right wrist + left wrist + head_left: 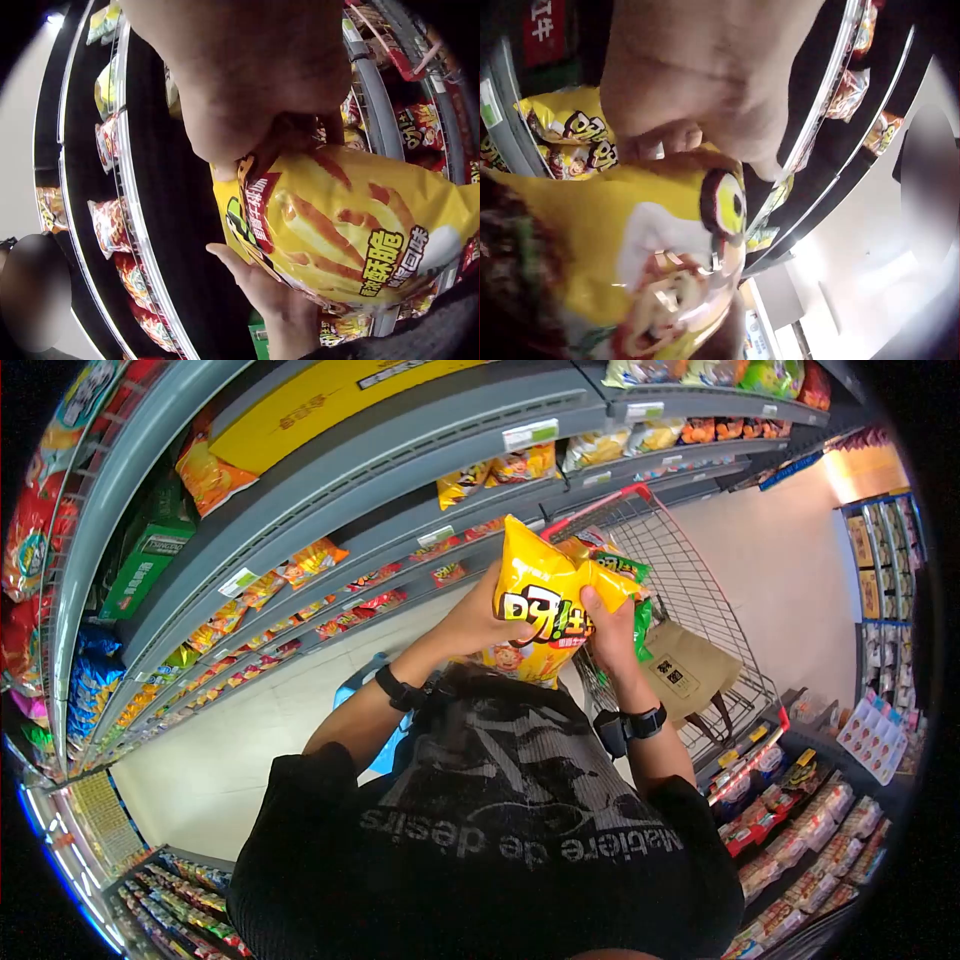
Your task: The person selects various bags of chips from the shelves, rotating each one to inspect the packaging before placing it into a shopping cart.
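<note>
A puffed yellow snack bag (535,595) with bold black-and-white lettering is held up in front of the chest by both hands. My left hand (470,618) grips its left side, the thumb lying across the front. On the other side, my right hand (612,632) holds the bag's right edge, thumb on the front and fingers behind. In the right wrist view, pictures of fried snack sticks show on the bag (337,225), and my left hand (281,304) supports it from the far side. The left wrist view shows a cartoon figure printed on the bag (592,247).
A red-trimmed wire shopping cart (690,550) stands just beyond the hands, carrying a beige tote bag (690,670) and a green snack packet (642,625). Grey shelves (400,470) of snack bags run along the left and front. More stocked shelves (810,830) stand at right.
</note>
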Motion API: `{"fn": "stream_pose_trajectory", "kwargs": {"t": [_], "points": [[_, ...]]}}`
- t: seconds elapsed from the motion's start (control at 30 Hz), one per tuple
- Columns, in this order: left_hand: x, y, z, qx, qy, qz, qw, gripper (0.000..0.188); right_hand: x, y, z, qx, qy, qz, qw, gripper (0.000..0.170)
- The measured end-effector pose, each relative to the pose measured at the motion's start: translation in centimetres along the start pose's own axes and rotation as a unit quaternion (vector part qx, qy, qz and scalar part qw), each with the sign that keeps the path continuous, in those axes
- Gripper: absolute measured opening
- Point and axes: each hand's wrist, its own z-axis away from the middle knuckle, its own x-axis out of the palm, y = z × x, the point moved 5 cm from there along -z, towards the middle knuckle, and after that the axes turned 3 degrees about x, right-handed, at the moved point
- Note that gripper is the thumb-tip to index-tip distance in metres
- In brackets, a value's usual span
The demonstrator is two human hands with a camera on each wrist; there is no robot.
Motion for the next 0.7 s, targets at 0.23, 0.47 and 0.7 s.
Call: {"fn": "stream_pose_trajectory", "kwargs": {"t": [0.23, 0.47, 0.7], "points": [[5.4, -2.5, -2.8, -0.103, 0.114, 0.096, 0.983, 0.039, -5.3, 2.2, 0.8, 0.11, -0.157, -0.119, 0.974, 0.072], [8.1, -4.9, -1.5, -0.138, 0.133, 0.147, 0.97, 0.062, -6.9, 4.9, 2.2, 0.278, -0.126, -0.143, 0.941, 0.046], [7.3, -6.2, 2.7, -0.156, 0.147, 0.183, 0.96, 0.065, -5.0, 7.1, 3.0, 0.287, -0.138, -0.099, 0.943, 0.042]]}}
